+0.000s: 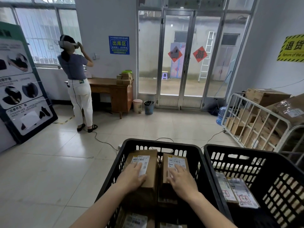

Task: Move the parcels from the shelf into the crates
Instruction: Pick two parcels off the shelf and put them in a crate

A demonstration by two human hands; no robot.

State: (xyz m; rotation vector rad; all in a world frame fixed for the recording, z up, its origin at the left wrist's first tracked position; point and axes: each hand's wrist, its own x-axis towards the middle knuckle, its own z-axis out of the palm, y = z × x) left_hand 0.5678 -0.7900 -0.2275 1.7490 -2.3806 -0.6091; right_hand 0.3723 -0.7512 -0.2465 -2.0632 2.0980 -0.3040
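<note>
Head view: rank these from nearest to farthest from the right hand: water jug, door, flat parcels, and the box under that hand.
1. Box: directly under the right hand, in the left crate.
2. Flat parcels: to the hand's right, in the right crate.
3. Water jug: on the floor, far right by the cart.
4. Door: straight ahead across the room.

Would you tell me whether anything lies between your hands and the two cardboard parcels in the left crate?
Nothing visible: the left hand rests on the left parcel, the right hand on the right parcel, both inside the left crate.
</note>
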